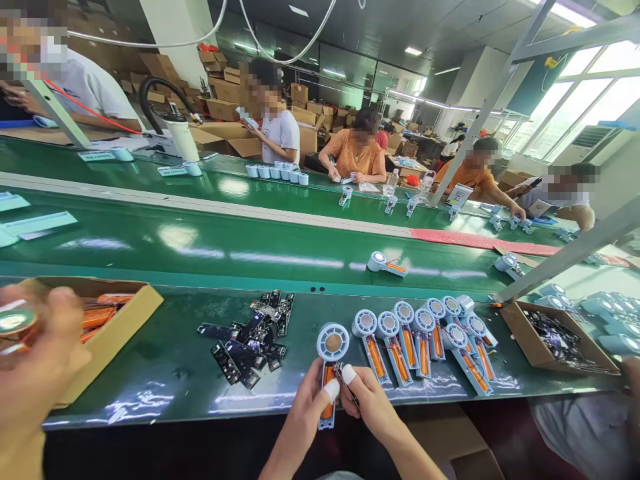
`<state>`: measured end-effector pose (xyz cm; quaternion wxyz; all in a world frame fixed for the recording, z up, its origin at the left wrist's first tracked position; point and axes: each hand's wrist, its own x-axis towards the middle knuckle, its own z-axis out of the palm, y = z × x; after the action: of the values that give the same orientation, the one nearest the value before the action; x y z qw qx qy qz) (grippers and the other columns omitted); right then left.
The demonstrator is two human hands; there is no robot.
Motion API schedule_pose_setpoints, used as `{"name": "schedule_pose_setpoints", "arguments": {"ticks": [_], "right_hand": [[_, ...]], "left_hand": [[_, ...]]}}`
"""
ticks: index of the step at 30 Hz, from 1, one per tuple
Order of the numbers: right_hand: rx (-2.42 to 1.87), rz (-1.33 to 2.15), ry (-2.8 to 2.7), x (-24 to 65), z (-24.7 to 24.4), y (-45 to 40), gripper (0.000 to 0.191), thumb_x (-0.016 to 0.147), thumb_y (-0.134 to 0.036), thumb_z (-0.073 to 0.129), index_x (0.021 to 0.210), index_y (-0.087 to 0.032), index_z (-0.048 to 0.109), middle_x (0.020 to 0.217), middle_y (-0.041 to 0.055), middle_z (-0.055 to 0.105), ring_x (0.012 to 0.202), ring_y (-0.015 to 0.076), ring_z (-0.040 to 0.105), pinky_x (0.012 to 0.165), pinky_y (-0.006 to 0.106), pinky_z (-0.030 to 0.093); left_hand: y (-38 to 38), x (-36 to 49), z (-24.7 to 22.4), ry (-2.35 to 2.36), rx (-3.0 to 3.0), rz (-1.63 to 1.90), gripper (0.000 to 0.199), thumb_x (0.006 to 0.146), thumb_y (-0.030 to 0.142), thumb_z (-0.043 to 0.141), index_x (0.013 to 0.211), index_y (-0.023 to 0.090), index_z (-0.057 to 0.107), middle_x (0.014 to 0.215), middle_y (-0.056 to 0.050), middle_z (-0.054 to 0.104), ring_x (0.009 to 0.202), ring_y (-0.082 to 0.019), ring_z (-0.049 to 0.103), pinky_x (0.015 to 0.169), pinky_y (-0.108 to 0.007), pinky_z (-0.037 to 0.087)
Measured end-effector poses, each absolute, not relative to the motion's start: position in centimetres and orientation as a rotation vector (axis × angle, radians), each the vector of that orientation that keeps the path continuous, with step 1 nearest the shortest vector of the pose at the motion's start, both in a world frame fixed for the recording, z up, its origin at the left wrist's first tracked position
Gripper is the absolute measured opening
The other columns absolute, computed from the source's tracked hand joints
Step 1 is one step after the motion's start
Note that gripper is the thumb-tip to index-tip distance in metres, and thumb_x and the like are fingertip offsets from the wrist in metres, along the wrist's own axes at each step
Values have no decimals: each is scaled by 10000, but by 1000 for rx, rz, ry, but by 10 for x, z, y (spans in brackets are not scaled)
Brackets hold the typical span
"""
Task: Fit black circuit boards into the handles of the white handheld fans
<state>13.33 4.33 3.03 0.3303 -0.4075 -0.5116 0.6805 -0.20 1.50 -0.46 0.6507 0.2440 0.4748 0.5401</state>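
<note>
Fan half-shell (330, 363), the unit in work, lies at the near edge of the green bench (165, 367), round head away from me, an orange cell seated in its handle. My left hand (313, 407) pinches the handle on its left side, its taped thumb pressed on the cell. My right hand (367, 397) closes narrow on the right side, taped fingertip beside the thumb, and holds what appears to be a thin dark part against the handle; I cannot tell exactly what it is. Just right of the unit, a row of like fan shells (425, 337) with orange cells stands side by side, so I judge several units complete to this stage. A loose pile of dark circuit boards (250, 340) to the left remains unused, as do more boards in the cardboard box (560, 340) at right. Orange cells sit in the tray (120, 320) at far left. One single fan (385, 263) rides the conveyor beyond. A neighbour's blurred hand (35, 353) works at left.
</note>
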Motion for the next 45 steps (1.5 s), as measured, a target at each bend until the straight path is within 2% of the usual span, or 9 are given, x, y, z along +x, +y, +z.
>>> {"name": "schedule_pose_setpoints", "arguments": {"ticks": [7, 10, 14, 19, 27, 32, 39, 43, 45], "right_hand": [[-1109, 1610, -1419, 132, 35, 39, 613, 922, -744, 452, 613, -216, 404, 468, -82, 357, 440, 67, 290, 461, 220, 264], [-1115, 1489, -1447, 135, 38, 26, 473, 947, -630, 537, 800, -180, 542, 605, -57, 465, 534, 88, 388, 517, 210, 338], [-1133, 1299, -1512, 139, 31, 8, 421, 964, -474, 597, 1290, -207, 588, 910, 37, 672, 797, 166, 618, 742, 263, 512], [-1212, 1107, -1504, 134, 13, 6, 410, 990, -388, 542, 1352, -215, 628, 1285, 126, 682, 1190, 271, 642, 1045, 407, 495], [-1550, 521, -2013, 120, 20, 17, 542, 964, -134, 400, 1492, -215, 497, 982, 128, 733, 780, 254, 734, 666, 331, 595], [-1726, 339, -2415, 113, 30, 19, 684, 896, -69, 502, 1547, -249, 395, 891, 94, 750, 659, 237, 738, 577, 267, 563], [-1466, 199, -2343, 113, 4, 27, 754, 914, -57, 352, 1620, -221, 144, 1297, 196, 641, 934, 279, 738, 695, 330, 605], [-1460, 161, -2283, 115, -17, 39, 693, 958, -94, 330, 1619, -176, 138, 928, 129, 707, 684, 246, 709, 579, 305, 574], [-1461, 73, -2245, 118, -25, 46, 689, 969, -101, 332, 1621, -168, 120, 919, 133, 710, 744, 278, 712, 659, 368, 595]], "left_hand": [[15, 5, 0, 1323, 735, 1194, 549, 724, 562, 696, 1137, 204, 641, 1378, -154, 629, 1438, -358, 412, 1189, -473, 297], [16, 9, 5, 1445, 723, 1219, 515, 741, 567, 620, 1113, 211, 634, 1370, -165, 627, 1416, -359, 434, 1167, -482, 322], [19, 11, 8, 1569, 803, 1208, 434, 778, 484, 532, 1092, 206, 640, 1258, -159, 686, 1283, -356, 556, 1055, -483, 444], [24, 10, 10, 1556, 868, 1210, 354, 820, 427, 509, 1068, 225, 662, 1133, -118, 747, 1191, -326, 627, 1009, -453, 492], [22, 20, 7, 1411, 679, 1249, 513, 917, 444, 450, 1373, 210, 465, 1582, -123, 434, 1517, -250, 295, 1218, -393, 289], [26, 20, 6, 1476, 671, 1254, 572, 934, 430, 429, 1450, 194, 358, 1637, -150, 333, 1528, -267, 266, 1227, -430, 259], [34, 11, 1, 1595, 780, 1183, 459, 918, 433, 462, 1264, 161, 589, 1334, -189, 674, 1293, -304, 601, 1034, -417, 497], [45, -7, 12, 1658, 987, 1143, 331, 857, 457, 545, 946, 193, 722, 1033, -142, 790, 1062, -309, 715, 871, -378, 558], [53, -28, 23, 1707, 1107, 1127, 307, 849, 459, 548, 783, 209, 712, 772, -99, 773, 826, -299, 736, 750, -371, 561]]}}
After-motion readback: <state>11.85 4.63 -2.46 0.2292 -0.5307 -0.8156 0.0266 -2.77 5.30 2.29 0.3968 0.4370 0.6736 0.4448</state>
